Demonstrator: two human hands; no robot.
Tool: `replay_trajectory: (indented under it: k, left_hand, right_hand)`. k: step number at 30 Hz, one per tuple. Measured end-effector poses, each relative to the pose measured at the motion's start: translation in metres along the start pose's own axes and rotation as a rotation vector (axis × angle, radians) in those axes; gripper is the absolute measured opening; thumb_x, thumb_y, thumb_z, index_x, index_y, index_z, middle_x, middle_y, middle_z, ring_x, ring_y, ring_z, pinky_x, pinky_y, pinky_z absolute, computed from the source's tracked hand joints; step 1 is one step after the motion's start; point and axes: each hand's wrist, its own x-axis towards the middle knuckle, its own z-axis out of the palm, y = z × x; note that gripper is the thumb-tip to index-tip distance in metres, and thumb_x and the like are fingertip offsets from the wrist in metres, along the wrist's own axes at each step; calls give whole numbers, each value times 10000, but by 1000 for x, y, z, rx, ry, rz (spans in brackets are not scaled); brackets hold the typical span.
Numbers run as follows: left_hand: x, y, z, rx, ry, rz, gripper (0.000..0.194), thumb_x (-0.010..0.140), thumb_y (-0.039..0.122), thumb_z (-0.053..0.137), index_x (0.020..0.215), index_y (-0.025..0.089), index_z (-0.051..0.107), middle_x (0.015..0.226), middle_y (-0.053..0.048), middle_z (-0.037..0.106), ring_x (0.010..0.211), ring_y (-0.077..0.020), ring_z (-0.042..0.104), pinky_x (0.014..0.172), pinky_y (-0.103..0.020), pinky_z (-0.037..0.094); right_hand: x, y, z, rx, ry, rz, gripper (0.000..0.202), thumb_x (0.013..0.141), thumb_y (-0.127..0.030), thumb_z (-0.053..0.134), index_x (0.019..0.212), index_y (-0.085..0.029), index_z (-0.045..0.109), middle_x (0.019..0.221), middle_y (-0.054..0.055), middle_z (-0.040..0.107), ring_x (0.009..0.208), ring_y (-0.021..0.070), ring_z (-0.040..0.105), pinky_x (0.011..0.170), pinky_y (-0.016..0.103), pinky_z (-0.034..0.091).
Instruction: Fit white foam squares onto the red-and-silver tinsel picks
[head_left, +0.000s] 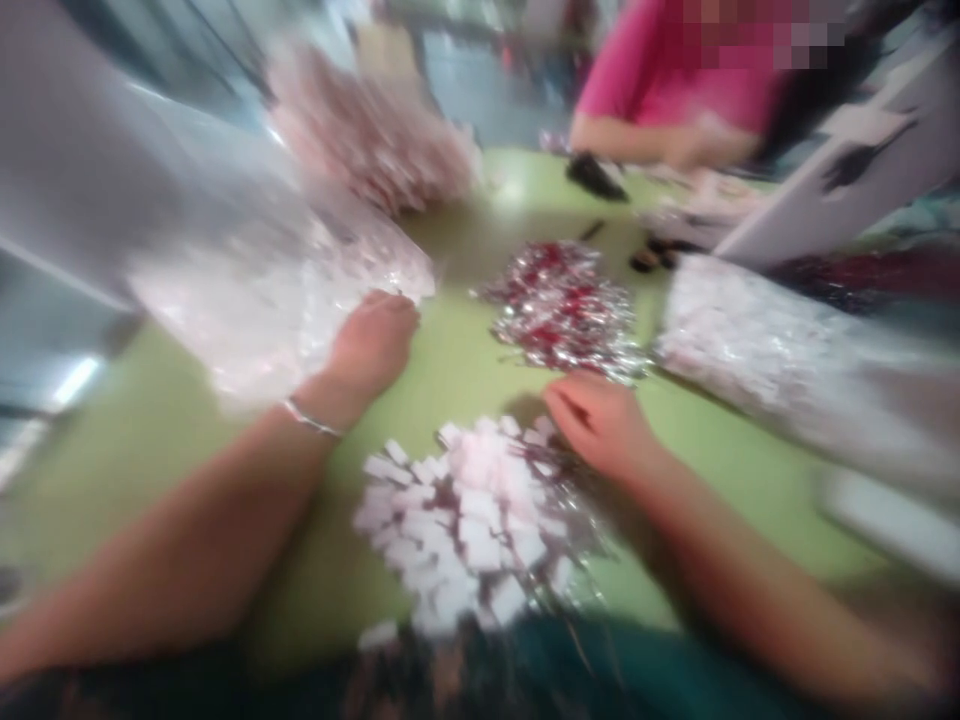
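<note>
My left hand [375,340], with a bracelet at the wrist, is closed at the near edge of a clear plastic bag [255,310] holding pale pieces. Its fingertips are blurred against the bag. My right hand [596,420] is curled, thumb against fingers, between two piles; anything in its grip is hidden. Just beyond it lies a heap of shiny red and silver pieces [566,310]. In front of me, a loose pile of small white tag-like pieces [472,520] has thin strands at its right side, close to my right wrist.
A second plastic bag of white pieces [750,320] lies at the right on the green table [705,470]. At the back left is a pale pink bundle [367,120]. Across the table sits a person in a pink top [690,90], near a dark object [596,177].
</note>
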Motion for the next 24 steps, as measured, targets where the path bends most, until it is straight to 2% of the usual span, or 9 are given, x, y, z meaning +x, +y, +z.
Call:
replay_trajectory:
  k: [2,4,6,8,11,14,17,24]
  left_hand:
    - [-1,1,0,20,-26,-5,313,890,188,429,959,148,732,1087,-161,679,1114,-324,561,947,-447,449]
    - [0,1,-2,11,-20,-51,310,891,217,440,989,150,726,1074,-153,674,1090,-309,576,938,-423,452]
    - [1,-1,-2,-23,16,-99,318,887,245,454,1050,160,713,1105,-139,664,1096,-293,574,950,-403,450]
    - [2,-4,-2,-42,32,-108,318,883,256,457,1048,170,715,1126,-127,654,1107,-281,565,961,-386,450]
    - [0,-4,-4,6,-16,-87,309,877,238,444,959,175,736,1059,-132,652,1052,-288,578,905,-391,469]
    - [-1,0,-7,100,-67,-93,365,862,187,418,1042,151,733,1005,-167,626,988,-324,581,827,-429,476]
    - [-3,3,-8,143,-101,-101,417,845,145,402,1103,122,728,993,-191,598,1015,-343,562,844,-448,464]
    - [-7,-3,-18,149,-93,-167,315,854,211,457,934,156,757,936,-161,660,970,-319,606,830,-416,474]
  right_hand:
    - [5,20,1,-193,57,161,256,940,-261,453,858,-189,684,845,74,653,718,184,556,626,301,369]
    - [10,34,4,-350,22,253,210,922,-263,495,914,-192,693,943,93,658,736,198,559,592,306,335]
    - [12,39,7,-443,-39,288,201,922,-261,507,939,-187,693,989,106,650,743,204,560,572,312,310]
    - [12,35,10,-468,-83,272,211,935,-259,495,927,-184,693,977,106,643,752,205,561,570,315,304]
    - [11,27,11,-422,-103,193,241,953,-271,482,879,-197,699,944,88,638,812,207,570,595,307,324]
    - [10,25,9,-345,-56,171,254,952,-280,480,856,-197,699,965,86,638,827,204,572,624,300,353]
    - [9,27,7,-295,14,197,239,942,-270,473,887,-181,689,995,103,643,805,209,578,648,306,376]
    - [2,12,3,-200,-3,107,193,886,-199,478,890,-170,669,831,84,702,730,210,609,653,305,399]
